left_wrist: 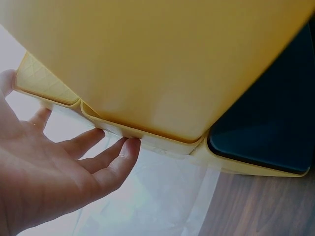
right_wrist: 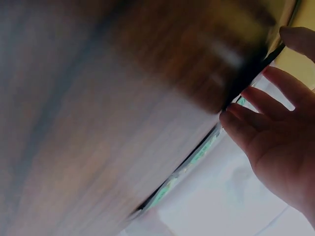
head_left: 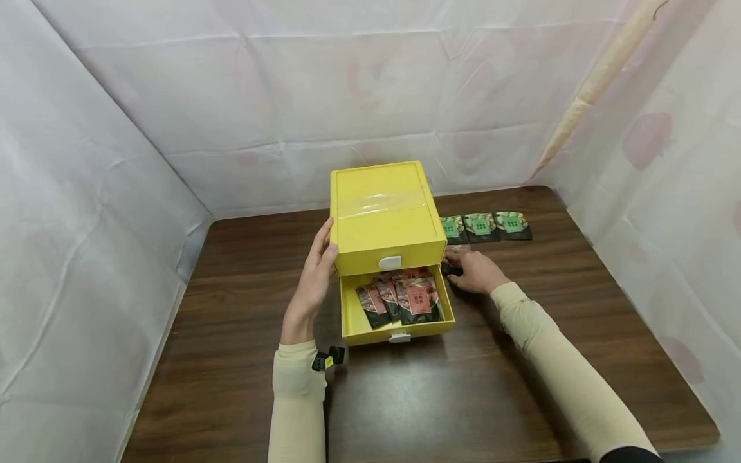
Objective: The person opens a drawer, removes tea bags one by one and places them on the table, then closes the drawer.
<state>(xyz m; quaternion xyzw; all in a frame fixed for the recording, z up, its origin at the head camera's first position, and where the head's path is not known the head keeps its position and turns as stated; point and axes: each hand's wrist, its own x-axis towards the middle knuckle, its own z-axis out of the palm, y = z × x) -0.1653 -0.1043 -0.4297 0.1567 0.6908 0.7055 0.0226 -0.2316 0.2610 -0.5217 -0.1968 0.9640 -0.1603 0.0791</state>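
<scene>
A yellow two-drawer box (head_left: 382,225) stands with its lower drawer (head_left: 353,326) pulled out. Several black and red food packets (head_left: 418,301) lie inside that drawer. My left hand (head_left: 311,283) rests on the box's left side, fingers extended; in the left wrist view its fingertips touch the yellow frame. To the right of the box, my right hand (head_left: 476,271) is low over the table, holding a black and red packet (head_left: 457,248) between thumb and fingers. Much of this packet is hidden by the hand. In the right wrist view, my fingertips (right_wrist: 231,120) meet the packet's dark edge.
Green and black packets (head_left: 480,225) lie in a row at the back of the brown wooden table (head_left: 249,257), right of the box. The upper drawer with a white tab (head_left: 390,262) is closed. Pale curtains (head_left: 359,96) surround the table at the back and sides.
</scene>
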